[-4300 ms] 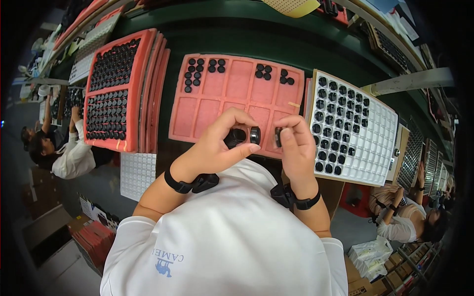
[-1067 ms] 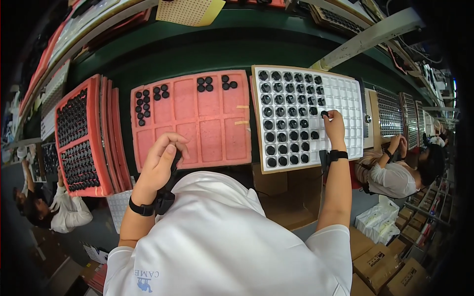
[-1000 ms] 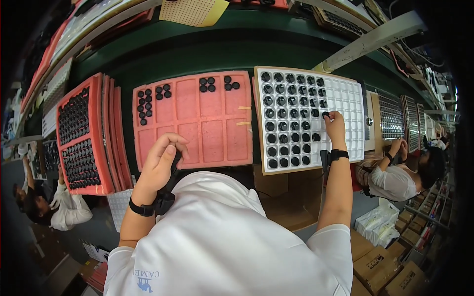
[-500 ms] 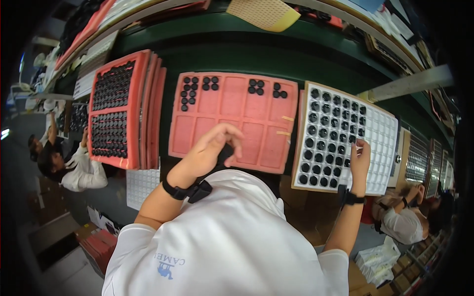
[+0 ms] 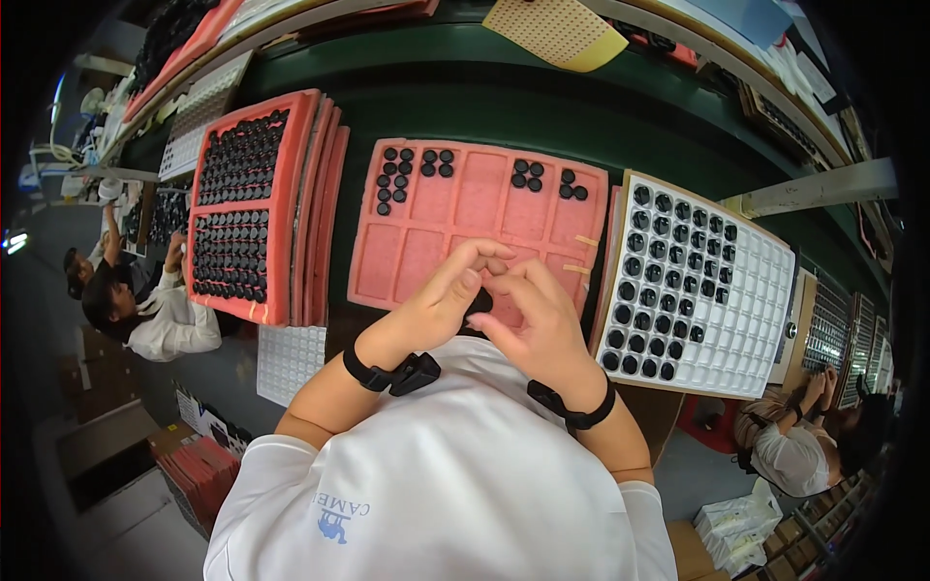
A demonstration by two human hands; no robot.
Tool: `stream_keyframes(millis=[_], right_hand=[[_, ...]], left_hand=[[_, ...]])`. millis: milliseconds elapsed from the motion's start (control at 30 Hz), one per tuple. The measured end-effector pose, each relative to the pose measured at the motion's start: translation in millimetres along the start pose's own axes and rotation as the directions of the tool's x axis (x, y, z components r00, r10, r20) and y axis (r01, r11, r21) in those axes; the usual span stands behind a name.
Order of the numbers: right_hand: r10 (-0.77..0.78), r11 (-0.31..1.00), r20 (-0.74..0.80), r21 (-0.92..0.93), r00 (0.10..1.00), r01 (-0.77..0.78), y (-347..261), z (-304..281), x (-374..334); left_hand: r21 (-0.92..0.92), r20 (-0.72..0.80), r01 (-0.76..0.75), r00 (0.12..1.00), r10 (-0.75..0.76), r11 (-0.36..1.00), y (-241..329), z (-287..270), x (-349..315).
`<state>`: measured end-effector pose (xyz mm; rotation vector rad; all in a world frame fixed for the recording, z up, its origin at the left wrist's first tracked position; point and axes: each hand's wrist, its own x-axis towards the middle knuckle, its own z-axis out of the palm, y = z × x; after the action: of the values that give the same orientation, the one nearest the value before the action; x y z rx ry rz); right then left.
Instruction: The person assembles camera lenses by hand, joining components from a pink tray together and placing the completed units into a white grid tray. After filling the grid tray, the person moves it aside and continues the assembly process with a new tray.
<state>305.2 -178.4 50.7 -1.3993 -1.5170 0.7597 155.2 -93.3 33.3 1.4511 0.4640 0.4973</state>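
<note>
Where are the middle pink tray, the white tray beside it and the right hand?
Pink tray [image 5: 482,189]: head view, on a bare upper compartment.
White tray [image 5: 742,320]: head view, on its bare right part.
Right hand [image 5: 547,324]: head view, on its back.

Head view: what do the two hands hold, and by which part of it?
A black piece, mostly hidden, is between the left hand and right hand; the gripped part cannot be told.

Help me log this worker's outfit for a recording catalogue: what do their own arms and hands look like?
The left hand and right hand are ungloved. Each wrist wears a black strap with a black, blocky module. The forearms are uncovered below short white sleeves.
</note>
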Motion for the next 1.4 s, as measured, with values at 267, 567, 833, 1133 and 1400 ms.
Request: stream_keyframes(millis=[267,567,833,1133,1400], right_hand=[[0.145,0.969,0.025,0.2,0.989,-0.147,3.2,16.3,11.0],[0.147,0.962,-0.115,0.248,0.982,-0.115,6.3,-2.7,1.8],[-0.331,0.927,-0.197,0.114,0.923,0.357,-31.8,-46.8,-4.5],[-0.689,0.722,-0.078,-0.153,0.721,0.674,-75.6,-59.5,-9.4],[-0.702,0.703,-0.026,-0.182,0.712,0.687,-76.6,-60.5,-10.1]], left_hand=[[-0.133,-0.017,0.114,0.993,-0.117,0.985,8.2,-16.6,-9.6],[-0.255,0.034,0.236,0.971,-0.235,0.938,15.6,-9.9,0.4],[-0.525,0.316,0.185,0.949,-0.011,0.831,66.5,-4.4,18.7],[-0.533,0.389,0.189,0.921,0.04,0.825,117.9,16.6,7.7],[-0.495,0.403,0.187,0.914,0.033,0.849,112.5,22.2,1.9]])
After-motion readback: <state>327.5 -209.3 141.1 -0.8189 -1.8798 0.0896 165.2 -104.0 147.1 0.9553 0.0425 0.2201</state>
